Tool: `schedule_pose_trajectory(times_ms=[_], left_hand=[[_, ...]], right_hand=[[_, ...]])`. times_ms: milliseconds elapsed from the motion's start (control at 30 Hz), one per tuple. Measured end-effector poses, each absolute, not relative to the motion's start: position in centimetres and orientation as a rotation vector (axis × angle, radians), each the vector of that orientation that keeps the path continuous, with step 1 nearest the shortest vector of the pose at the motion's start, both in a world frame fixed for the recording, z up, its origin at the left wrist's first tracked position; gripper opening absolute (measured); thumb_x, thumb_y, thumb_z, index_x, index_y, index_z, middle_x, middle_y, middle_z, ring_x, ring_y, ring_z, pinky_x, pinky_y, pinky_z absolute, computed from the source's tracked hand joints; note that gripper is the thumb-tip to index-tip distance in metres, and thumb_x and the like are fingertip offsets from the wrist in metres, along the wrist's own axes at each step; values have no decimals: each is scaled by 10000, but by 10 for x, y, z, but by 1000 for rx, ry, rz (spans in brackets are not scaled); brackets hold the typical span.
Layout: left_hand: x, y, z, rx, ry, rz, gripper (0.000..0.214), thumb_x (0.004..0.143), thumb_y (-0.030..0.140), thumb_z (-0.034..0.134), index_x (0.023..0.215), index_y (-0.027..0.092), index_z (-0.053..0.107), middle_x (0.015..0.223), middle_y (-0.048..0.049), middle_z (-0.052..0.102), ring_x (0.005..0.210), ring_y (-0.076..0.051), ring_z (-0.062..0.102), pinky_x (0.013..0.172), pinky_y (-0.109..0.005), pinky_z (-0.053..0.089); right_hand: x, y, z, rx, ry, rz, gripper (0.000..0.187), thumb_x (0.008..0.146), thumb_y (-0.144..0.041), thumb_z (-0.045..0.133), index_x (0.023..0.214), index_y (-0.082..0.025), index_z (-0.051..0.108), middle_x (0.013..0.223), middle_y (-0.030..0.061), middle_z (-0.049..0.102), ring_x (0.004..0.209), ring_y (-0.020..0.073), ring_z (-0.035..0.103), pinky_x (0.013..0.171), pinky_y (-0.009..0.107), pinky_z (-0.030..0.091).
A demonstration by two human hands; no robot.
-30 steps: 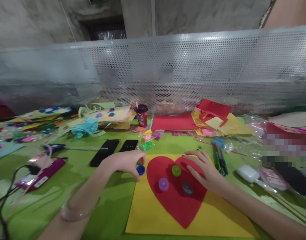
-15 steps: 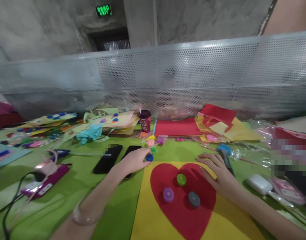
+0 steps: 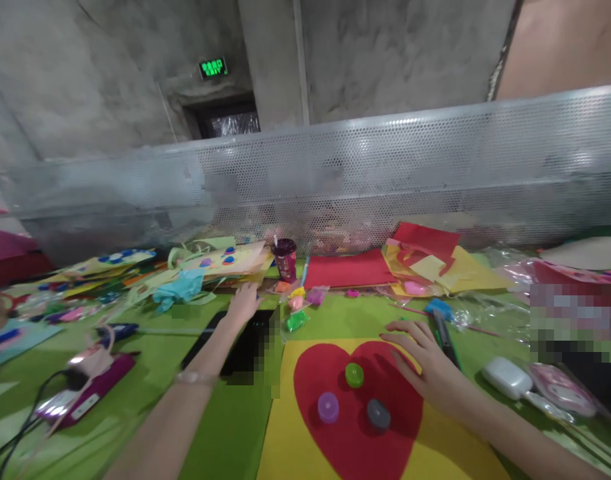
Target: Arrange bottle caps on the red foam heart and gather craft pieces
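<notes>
My left hand (image 3: pixel 243 303) reaches forward over the phones, near the stacked papers, its fingers closed on a blue bottle cap (image 3: pixel 258 295) that shows only as a sliver. My right hand (image 3: pixel 416 348) is open, fingers apart, over the upper right of a red paper heart (image 3: pixel 355 437). The heart lies on a yellow sheet (image 3: pixel 280 433). On it sit a green cap (image 3: pixel 354 375), a purple cap (image 3: pixel 328 407) and a grey cap (image 3: pixel 378 414), spaced apart.
A dark lidded cup (image 3: pixel 286 260) stands behind small clay packets (image 3: pixel 297 321). Red paper (image 3: pixel 349 269) lies beyond. A purple power strip (image 3: pixel 92 393) with cables is at left, a utility knife (image 3: pixel 446 339) and white charger (image 3: pixel 506 377) at right. A perforated metal panel (image 3: pixel 385 170) runs behind.
My left hand has moved left and forward, away from the yellow sheet, carrying the blue bottle cap. My right hand stays beside the heart. The camera view has tilted up slightly.
</notes>
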State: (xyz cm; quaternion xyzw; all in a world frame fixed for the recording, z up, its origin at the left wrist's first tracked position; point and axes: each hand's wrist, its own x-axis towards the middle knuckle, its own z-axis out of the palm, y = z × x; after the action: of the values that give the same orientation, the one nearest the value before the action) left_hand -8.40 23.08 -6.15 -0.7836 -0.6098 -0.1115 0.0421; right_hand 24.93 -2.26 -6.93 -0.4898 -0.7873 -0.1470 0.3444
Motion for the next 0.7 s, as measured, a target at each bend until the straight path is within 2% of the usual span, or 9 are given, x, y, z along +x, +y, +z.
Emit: schedule_pose_trajectory(times_ms=[333,700], left_hand=[[-75,223,-85,-2497,-1653,-453,334,915,302,551,1234,201,546,1335,-106,510,1160,-256,532,967,-494,450],[-73,216,-86,-2542,-1674,-471,289,919,319,547,1170,178,575,1217,-96,582,1035,-219,595,877,-436,510]], right_hand=[[248,-26,-67,-1339,-2091,-339,229,917,-157,426,1061,-220,592,1064,108,581,1004,230,554,857,428,525],[249,-25,-65,-1259,-2109,-368,202,932,-201,447,1068,-238,592,1055,101,585,977,227,567,816,415,523]])
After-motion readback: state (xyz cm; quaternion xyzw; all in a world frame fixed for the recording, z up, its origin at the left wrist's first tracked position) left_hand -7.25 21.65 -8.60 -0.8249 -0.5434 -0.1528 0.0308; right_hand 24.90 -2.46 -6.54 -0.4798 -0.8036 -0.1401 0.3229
